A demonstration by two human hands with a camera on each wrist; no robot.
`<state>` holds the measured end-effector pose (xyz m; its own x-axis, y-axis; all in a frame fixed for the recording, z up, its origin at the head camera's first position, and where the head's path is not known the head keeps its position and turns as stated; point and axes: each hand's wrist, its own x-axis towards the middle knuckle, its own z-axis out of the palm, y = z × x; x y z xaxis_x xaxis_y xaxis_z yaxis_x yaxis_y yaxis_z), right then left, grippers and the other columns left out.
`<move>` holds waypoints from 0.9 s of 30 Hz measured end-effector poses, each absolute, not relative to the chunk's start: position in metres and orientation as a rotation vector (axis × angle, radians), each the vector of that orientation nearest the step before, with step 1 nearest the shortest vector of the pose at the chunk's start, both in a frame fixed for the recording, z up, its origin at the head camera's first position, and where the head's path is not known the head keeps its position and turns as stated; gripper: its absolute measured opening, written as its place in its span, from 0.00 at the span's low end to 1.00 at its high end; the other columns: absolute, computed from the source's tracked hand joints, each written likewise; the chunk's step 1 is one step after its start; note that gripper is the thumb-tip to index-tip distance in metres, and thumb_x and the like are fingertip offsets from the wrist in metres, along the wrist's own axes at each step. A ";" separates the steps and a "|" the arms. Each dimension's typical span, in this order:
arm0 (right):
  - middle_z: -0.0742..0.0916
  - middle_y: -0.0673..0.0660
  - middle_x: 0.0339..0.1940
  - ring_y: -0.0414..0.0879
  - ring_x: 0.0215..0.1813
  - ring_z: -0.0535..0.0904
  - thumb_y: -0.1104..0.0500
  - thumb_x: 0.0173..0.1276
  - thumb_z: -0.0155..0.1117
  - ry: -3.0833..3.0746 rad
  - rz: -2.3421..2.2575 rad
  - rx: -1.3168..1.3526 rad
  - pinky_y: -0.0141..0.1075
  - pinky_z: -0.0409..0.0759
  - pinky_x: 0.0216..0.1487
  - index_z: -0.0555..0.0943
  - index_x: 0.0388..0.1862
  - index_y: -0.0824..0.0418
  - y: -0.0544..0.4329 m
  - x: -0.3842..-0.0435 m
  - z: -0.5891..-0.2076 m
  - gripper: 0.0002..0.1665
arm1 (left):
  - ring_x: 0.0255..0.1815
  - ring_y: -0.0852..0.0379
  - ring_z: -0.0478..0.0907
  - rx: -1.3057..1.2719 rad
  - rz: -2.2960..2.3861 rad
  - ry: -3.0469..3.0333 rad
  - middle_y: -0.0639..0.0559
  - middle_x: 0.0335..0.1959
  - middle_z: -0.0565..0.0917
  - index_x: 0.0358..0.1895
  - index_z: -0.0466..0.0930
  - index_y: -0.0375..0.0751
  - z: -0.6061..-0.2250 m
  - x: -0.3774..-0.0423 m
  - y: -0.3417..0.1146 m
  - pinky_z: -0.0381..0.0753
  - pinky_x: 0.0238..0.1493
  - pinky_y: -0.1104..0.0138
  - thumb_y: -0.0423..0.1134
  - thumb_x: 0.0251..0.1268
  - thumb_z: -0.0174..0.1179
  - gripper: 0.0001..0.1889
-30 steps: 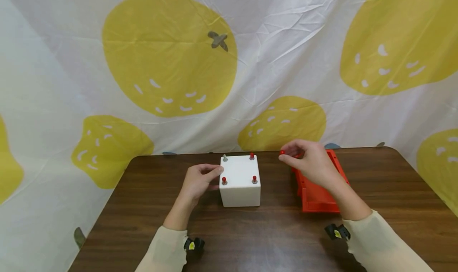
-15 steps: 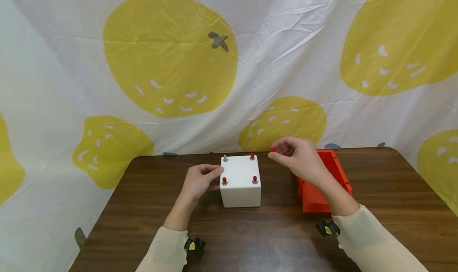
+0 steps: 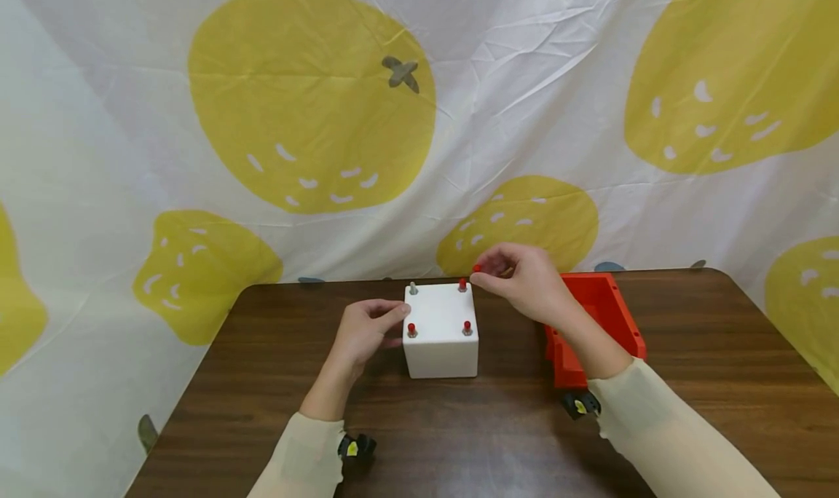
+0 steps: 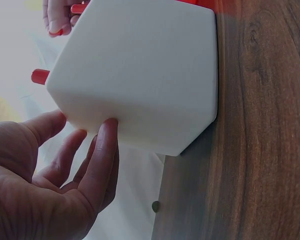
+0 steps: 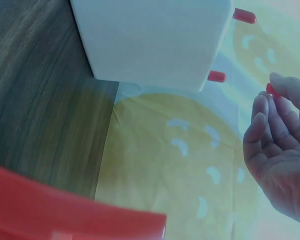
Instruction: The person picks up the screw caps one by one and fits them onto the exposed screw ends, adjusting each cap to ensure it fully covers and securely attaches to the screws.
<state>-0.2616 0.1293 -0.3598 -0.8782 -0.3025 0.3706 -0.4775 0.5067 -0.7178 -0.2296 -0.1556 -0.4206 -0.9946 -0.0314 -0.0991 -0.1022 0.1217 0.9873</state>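
A white box (image 3: 440, 313) stands on the table with a metal bolt at each top corner. Red caps cover three of the bolts, including the near-right cap (image 3: 467, 326); the far-left bolt (image 3: 414, 288) shows bare metal. My left hand (image 3: 365, 332) rests against the box's left side, thumb at the top edge, fingertips touching the side wall in the left wrist view. Between thumb and index finger, my right hand (image 3: 524, 283) pinches a small red cap (image 5: 272, 90), held in the air just right of the box's far-right corner.
An open red bin (image 3: 632, 328) stands to the right on the dark wooden table (image 3: 485, 440), partly behind the right forearm. A white cloth with yellow fruit prints (image 3: 314, 105) hangs right behind the table's far edge.
My right hand has moved left with the red cap, from beside the red bin to near the box's far-right corner. The left hand and the box have stayed in place.
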 end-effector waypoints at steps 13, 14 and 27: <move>0.89 0.50 0.33 0.46 0.36 0.84 0.58 0.67 0.81 -2.528 1.327 0.735 0.39 0.87 0.38 0.90 0.43 0.58 0.103 -0.273 -0.360 0.09 | 0.45 0.51 0.87 -0.160 2.034 2.309 0.41 0.56 0.86 0.54 0.89 0.34 -0.422 -0.232 -0.156 0.93 0.44 0.54 0.44 0.71 0.73 0.18; 0.89 0.49 0.33 0.46 0.37 0.84 0.58 0.67 0.81 -2.529 1.326 0.739 0.39 0.87 0.38 0.90 0.43 0.58 0.101 -0.274 -0.360 0.09 | 0.45 0.50 0.87 -0.161 2.033 2.309 0.41 0.56 0.86 0.54 0.89 0.34 -0.422 -0.232 -0.156 0.93 0.44 0.54 0.44 0.71 0.73 0.18; 0.90 0.49 0.36 0.45 0.40 0.84 0.58 0.68 0.79 -2.543 1.307 0.832 0.41 0.85 0.45 0.89 0.44 0.59 0.075 -0.285 -0.366 0.09 | 0.46 0.51 0.87 -0.156 2.042 2.292 0.41 0.56 0.86 0.55 0.88 0.33 -0.422 -0.232 -0.157 0.93 0.43 0.56 0.44 0.72 0.73 0.18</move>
<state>-0.2846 0.0754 -0.3660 -0.8315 -0.4025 0.3827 -0.5456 0.4624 -0.6989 -0.2316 -0.1569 -0.4215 -0.9926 -0.0309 -0.1176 -0.1203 0.1131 0.9863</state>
